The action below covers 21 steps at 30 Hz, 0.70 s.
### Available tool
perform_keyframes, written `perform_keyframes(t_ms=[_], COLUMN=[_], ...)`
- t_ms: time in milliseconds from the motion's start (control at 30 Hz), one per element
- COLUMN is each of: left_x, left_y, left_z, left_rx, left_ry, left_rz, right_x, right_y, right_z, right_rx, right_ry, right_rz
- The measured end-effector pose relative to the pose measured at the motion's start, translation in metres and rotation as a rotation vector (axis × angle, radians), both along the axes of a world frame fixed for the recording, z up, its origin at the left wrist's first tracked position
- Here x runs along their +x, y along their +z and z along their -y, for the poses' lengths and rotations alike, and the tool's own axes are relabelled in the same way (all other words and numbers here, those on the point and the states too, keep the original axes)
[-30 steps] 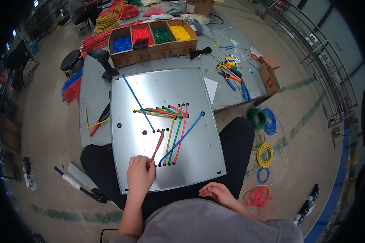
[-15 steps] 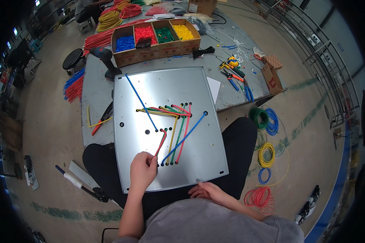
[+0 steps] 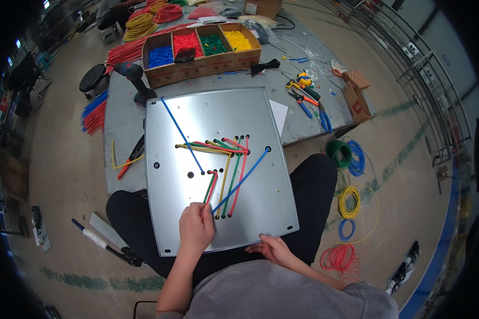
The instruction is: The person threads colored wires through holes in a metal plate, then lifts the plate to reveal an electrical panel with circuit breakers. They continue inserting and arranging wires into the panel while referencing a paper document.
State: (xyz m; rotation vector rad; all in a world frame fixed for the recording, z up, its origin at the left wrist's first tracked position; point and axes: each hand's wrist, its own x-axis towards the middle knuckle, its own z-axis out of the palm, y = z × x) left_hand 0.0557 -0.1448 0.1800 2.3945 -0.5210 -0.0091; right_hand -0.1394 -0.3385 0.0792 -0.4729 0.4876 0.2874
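A silvery metal panel [image 3: 250,191] with small dark holes rests across my lap and against the table edge. Coloured wires run between its holes. My left hand [image 3: 198,227] is closed around the lower part of a red wire [image 3: 213,184] and a green wire [image 3: 209,187]; its fingers hide their lower ends. At the panel's near edge, my right hand [image 3: 274,250] has its thumb on top and its fingers by the underside. A blue wire [image 3: 245,177] slants across yellow, green and red ones just right of my left hand. Another blue wire [image 3: 181,134] crosses the upper left.
Behind the panel stands a cardboard box [image 3: 191,70] of blue, red, green and yellow small parts. A cordless drill [image 3: 137,82] is left of it; pliers [image 3: 324,118] lie on the right. Wire coils [image 3: 349,202] rest on the floor at right.
My left hand has shifted slightly right with the wires, and the green one now shows beside the red. My right thumb has come onto the panel's edge. The panel has shifted slightly left.
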Motion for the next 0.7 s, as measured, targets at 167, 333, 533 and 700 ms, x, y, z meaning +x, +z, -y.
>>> perform_keyframes(t_ms=[167,333,533,700], left_x=[-0.006,-0.004,-0.013,-0.093], left_y=[-0.001,0.016,0.026,0.048], left_z=[0.005,0.002,0.008,-0.004], left_rx=[-0.056,-0.042,-0.031,-0.241], left_ry=[0.052,0.043,0.089,-0.179], left_rz=[-0.092,-0.265,0.042,-0.546], right_x=[0.006,0.041,0.126,0.182], right_y=[0.008,0.078,0.107,0.106], right_z=[0.006,0.044,0.055,0.027], right_rx=[-0.088,-0.705,-0.748,-0.758], right_ry=[0.322,0.997,0.471,0.502], right_rz=[-0.071,0.390,0.262,0.163])
